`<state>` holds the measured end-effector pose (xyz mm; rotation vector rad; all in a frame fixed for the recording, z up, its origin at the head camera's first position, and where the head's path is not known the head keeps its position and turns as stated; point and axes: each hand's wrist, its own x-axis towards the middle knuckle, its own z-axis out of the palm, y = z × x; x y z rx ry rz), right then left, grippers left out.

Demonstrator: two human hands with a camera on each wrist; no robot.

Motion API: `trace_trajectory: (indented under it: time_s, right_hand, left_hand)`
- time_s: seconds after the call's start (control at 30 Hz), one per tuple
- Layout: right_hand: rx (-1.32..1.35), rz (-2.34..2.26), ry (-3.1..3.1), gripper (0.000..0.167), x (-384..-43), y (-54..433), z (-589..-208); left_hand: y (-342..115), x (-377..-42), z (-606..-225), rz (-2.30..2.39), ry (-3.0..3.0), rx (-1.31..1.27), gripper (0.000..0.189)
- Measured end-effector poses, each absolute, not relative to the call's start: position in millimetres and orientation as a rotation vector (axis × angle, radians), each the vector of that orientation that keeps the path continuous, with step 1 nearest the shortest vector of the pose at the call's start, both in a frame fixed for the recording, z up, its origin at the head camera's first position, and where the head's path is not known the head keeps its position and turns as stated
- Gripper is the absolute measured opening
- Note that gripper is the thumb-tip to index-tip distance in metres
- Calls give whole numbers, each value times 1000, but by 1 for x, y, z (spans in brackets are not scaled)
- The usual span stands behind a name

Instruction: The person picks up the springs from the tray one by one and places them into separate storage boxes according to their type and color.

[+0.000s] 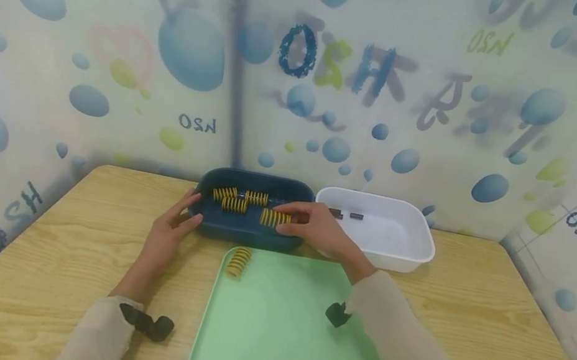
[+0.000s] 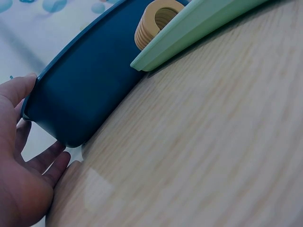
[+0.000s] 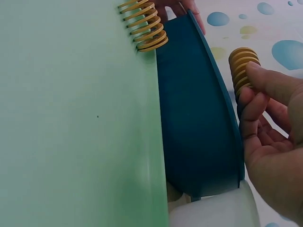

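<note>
My right hand [image 1: 317, 227] pinches a yellow coil spring [image 1: 268, 218] between thumb and fingers, over the right part of a dark blue bin [image 1: 240, 236]. In the right wrist view this spring [image 3: 242, 61] shows above the bin's rim. My left hand [image 1: 170, 230] holds the bin's left end, thumb at the rim and other fingers against the outer wall [image 2: 90, 85]. Several more yellow springs [image 1: 234, 205] lie inside the bin. Another spring [image 1: 238, 262] rests at the far left corner of a light green tray [image 1: 298, 332].
A white bin [image 1: 399, 229] stands beside the blue one on the right, with small dark cylindrical pieces [image 1: 356, 216] inside. The green tray lies in front of both bins on the wooden table [image 1: 471, 316]. A patterned curtain [image 1: 295, 137] hangs behind.
</note>
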<state>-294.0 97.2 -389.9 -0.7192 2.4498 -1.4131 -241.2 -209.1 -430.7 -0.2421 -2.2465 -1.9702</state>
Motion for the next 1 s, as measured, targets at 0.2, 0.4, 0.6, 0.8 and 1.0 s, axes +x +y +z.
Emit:
trace_trajectory:
  time_s: [0.2,0.4,0.6,0.8,1.0]
  right_hand:
    - [-690,-1438,2414,43,-298,93,-390]
    - [-651,-1485,2363,45,-302,89,-386]
    - [-689,-1381,2435,46,-307,84,-384]
    - [-691,-1323,2485,45,-317,81,-386]
    - [-672,-1303,2505,46,-323,80,-384]
  left_hand:
    - [-215,-251,-444,-1956,-2257,-246,54]
    - [-219,-257,-455,-1950,-2245,-241,54]
    - [-220,-257,-455,-1929,-2256,-234,55]
    - [-217,-250,-444,-1962,-2251,-218,53]
    - [-210,-241,-431,-1974,-2263,-212,51]
